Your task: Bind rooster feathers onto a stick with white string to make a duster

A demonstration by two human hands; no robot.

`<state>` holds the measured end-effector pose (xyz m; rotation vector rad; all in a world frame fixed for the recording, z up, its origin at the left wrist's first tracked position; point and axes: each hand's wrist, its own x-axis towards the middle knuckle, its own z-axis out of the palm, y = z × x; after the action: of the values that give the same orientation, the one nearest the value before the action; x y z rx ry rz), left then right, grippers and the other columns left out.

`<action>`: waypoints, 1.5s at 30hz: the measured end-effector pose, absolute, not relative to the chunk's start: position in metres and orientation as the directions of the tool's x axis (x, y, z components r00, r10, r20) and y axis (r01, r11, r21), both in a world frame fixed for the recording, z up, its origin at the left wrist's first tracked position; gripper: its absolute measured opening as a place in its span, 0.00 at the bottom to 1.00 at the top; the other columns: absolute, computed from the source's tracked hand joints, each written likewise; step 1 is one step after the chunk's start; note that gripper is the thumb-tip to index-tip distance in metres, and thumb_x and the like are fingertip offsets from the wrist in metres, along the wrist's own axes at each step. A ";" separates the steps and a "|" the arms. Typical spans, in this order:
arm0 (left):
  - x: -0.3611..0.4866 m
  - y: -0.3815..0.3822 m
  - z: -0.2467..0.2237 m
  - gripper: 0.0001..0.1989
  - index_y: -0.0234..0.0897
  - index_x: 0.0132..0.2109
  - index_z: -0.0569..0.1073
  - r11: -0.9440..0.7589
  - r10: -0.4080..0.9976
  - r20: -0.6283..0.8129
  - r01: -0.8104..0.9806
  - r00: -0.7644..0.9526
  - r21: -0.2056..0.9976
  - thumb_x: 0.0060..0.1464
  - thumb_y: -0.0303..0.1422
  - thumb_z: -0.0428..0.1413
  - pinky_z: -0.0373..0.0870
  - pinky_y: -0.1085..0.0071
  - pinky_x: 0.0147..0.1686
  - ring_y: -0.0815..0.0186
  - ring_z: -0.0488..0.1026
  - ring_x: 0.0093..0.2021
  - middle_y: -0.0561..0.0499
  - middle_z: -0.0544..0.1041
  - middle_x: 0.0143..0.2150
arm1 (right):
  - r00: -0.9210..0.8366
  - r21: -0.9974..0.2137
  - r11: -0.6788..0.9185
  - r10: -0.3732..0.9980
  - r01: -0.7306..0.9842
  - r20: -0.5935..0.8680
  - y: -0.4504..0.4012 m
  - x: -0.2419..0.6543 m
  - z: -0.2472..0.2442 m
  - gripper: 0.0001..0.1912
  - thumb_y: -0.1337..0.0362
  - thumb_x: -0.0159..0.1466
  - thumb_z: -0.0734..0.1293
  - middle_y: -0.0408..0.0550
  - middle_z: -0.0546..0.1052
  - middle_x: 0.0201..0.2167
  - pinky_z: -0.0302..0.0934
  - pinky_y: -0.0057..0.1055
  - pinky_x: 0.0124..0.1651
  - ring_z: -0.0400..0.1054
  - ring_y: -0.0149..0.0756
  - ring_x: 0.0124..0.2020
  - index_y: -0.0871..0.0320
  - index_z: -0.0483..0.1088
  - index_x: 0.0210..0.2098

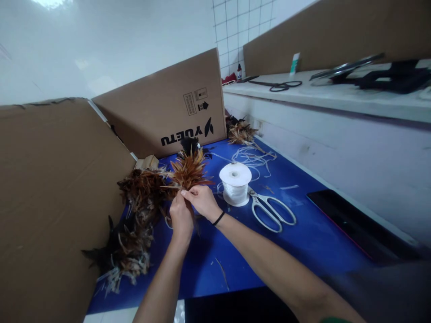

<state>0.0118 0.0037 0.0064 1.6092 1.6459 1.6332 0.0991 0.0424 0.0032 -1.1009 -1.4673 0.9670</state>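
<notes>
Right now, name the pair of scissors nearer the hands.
The silver-handled scissors on the blue table, beside the white spool; the black-handled pair lies farther off, on the white ledge.

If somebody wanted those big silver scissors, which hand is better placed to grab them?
Probably the right hand: it's nearer the scissors, which lie on its side by the white spool. The left hand is farther away. Both are at the feathers.

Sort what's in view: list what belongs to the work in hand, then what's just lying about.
Likely part of the work:
- feather bunch, between left hand and right hand
- feather heap beside it
- white spool
- silver scissors by the spool

Likely just lying about:
- dark flat slab
- black scissors on the ledge
- white-and-green tube
</notes>
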 end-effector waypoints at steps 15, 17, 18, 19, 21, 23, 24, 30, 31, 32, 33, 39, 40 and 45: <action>0.018 -0.010 0.019 0.16 0.34 0.47 0.74 -0.277 0.771 0.565 0.642 -0.295 0.715 0.58 0.36 0.47 0.68 0.64 0.42 0.61 0.73 0.39 0.43 0.76 0.39 | -0.127 -0.938 0.158 0.970 -0.309 0.206 0.037 0.105 0.019 0.17 0.55 0.51 0.68 0.39 0.64 0.14 0.51 0.23 0.19 0.56 0.25 0.17 0.60 0.63 0.16; 0.015 -0.008 0.020 0.15 0.35 0.45 0.74 -0.276 0.825 0.410 0.356 -0.389 0.893 0.54 0.39 0.52 0.70 0.67 0.34 0.63 0.74 0.34 0.45 0.77 0.37 | -0.128 -0.922 0.141 0.972 -0.361 0.199 0.034 0.105 0.022 0.16 0.55 0.50 0.69 0.40 0.66 0.15 0.54 0.23 0.19 0.58 0.25 0.17 0.61 0.64 0.17; 0.014 -0.006 0.021 0.15 0.35 0.44 0.74 -0.259 0.858 0.316 0.191 -0.404 0.947 0.52 0.39 0.54 0.70 0.69 0.30 0.65 0.73 0.30 0.47 0.77 0.36 | -0.129 -0.917 0.128 0.973 -0.377 0.189 0.033 0.105 0.023 0.16 0.55 0.49 0.70 0.40 0.66 0.15 0.55 0.23 0.18 0.58 0.25 0.17 0.61 0.65 0.18; 0.014 -0.005 0.023 0.16 0.35 0.43 0.73 -0.230 0.894 0.227 0.039 -0.387 0.972 0.50 0.39 0.56 0.69 0.70 0.27 0.67 0.72 0.27 0.48 0.76 0.34 | -0.136 -0.913 0.111 0.975 -0.393 0.177 0.033 0.105 0.023 0.17 0.54 0.49 0.70 0.39 0.66 0.15 0.54 0.23 0.17 0.57 0.25 0.16 0.60 0.65 0.18; 0.013 -0.005 0.028 0.16 0.34 0.41 0.72 -0.147 0.957 0.099 -0.162 -0.273 0.976 0.47 0.39 0.59 0.66 0.74 0.23 0.70 0.69 0.23 0.51 0.74 0.29 | -0.175 -0.902 0.077 0.971 -0.424 0.165 0.032 0.105 0.024 0.18 0.52 0.49 0.70 0.38 0.65 0.13 0.53 0.23 0.14 0.56 0.25 0.13 0.59 0.64 0.19; 0.011 -0.005 0.035 0.15 0.31 0.37 0.72 -0.063 0.991 0.033 -0.230 -0.131 0.971 0.46 0.39 0.59 0.61 0.78 0.20 0.73 0.66 0.21 0.52 0.71 0.24 | -0.196 -0.899 0.087 0.963 -0.430 0.187 0.033 0.106 0.023 0.18 0.51 0.50 0.69 0.38 0.65 0.13 0.52 0.23 0.13 0.57 0.25 0.12 0.59 0.64 0.19; 0.010 -0.006 0.038 0.15 0.30 0.36 0.72 -0.036 0.997 0.019 -0.235 -0.074 0.971 0.47 0.40 0.59 0.58 0.79 0.18 0.74 0.65 0.21 0.52 0.70 0.24 | -0.187 -0.903 0.116 0.960 -0.413 0.209 0.033 0.107 0.022 0.18 0.52 0.51 0.69 0.38 0.65 0.13 0.53 0.23 0.14 0.57 0.25 0.12 0.59 0.64 0.19; 0.003 -0.005 0.042 0.16 0.29 0.29 0.71 -0.011 1.000 0.013 -0.211 0.005 0.977 0.48 0.42 0.58 0.45 0.80 0.16 0.78 0.56 0.18 0.53 0.67 0.23 | -0.155 -0.928 0.287 0.932 -0.237 0.328 0.038 0.110 0.018 0.16 0.55 0.55 0.67 0.40 0.68 0.14 0.56 0.24 0.22 0.62 0.27 0.17 0.60 0.66 0.19; 0.002 -0.004 0.040 0.16 0.29 0.28 0.70 -0.023 1.000 0.023 -0.196 -0.006 0.980 0.48 0.42 0.59 0.44 0.80 0.15 0.79 0.55 0.18 0.54 0.65 0.21 | -0.169 -0.926 0.316 0.920 -0.208 0.352 0.038 0.111 0.018 0.17 0.55 0.57 0.66 0.40 0.69 0.15 0.57 0.24 0.24 0.62 0.27 0.18 0.59 0.66 0.18; 0.002 -0.003 0.037 0.17 0.30 0.27 0.70 -0.041 0.999 0.037 -0.180 -0.029 0.983 0.47 0.42 0.59 0.44 0.80 0.15 0.79 0.54 0.17 0.54 0.64 0.20 | -0.183 -0.922 0.347 0.908 -0.172 0.376 0.038 0.111 0.019 0.17 0.56 0.58 0.65 0.41 0.70 0.16 0.57 0.25 0.26 0.63 0.27 0.19 0.60 0.66 0.18; 0.001 -0.002 0.035 0.17 0.30 0.25 0.69 -0.059 0.997 0.050 -0.161 -0.061 0.985 0.46 0.42 0.60 0.43 0.80 0.15 0.79 0.53 0.17 0.55 0.62 0.19 | -0.196 -0.919 0.375 0.898 -0.124 0.393 0.038 0.112 0.019 0.17 0.57 0.59 0.64 0.41 0.71 0.17 0.57 0.25 0.27 0.63 0.26 0.19 0.60 0.66 0.18; 0.004 0.001 0.021 0.19 0.31 0.22 0.67 -0.085 0.973 0.060 -0.104 -0.224 0.991 0.41 0.43 0.61 0.41 0.79 0.15 0.79 0.51 0.15 0.58 0.58 0.15 | -0.193 -0.832 0.487 0.872 0.265 0.449 0.031 0.115 0.023 0.16 0.65 0.62 0.62 0.42 0.73 0.21 0.55 0.24 0.31 0.65 0.27 0.25 0.59 0.67 0.18; 0.005 0.002 0.020 0.19 0.31 0.21 0.67 -0.081 0.970 0.054 -0.107 -0.235 0.991 0.40 0.43 0.62 0.41 0.79 0.15 0.79 0.50 0.15 0.59 0.58 0.15 | -0.195 -0.800 0.502 0.865 0.330 0.462 0.028 0.116 0.023 0.16 0.65 0.63 0.61 0.42 0.74 0.22 0.55 0.24 0.31 0.66 0.27 0.25 0.59 0.68 0.19; 0.003 0.004 0.015 0.18 0.31 0.21 0.67 -0.038 0.970 0.004 -0.137 -0.243 0.990 0.37 0.42 0.63 0.42 0.80 0.15 0.80 0.50 0.14 0.59 0.58 0.14 | -0.171 -0.505 0.534 0.783 0.678 0.598 0.004 0.141 0.035 0.11 0.63 0.65 0.59 0.48 0.75 0.31 0.56 0.32 0.41 0.66 0.36 0.36 0.58 0.72 0.33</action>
<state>0.0030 0.0045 0.0151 0.9931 1.2660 1.4656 0.1406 0.0044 0.0354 -1.1948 -1.9029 0.1525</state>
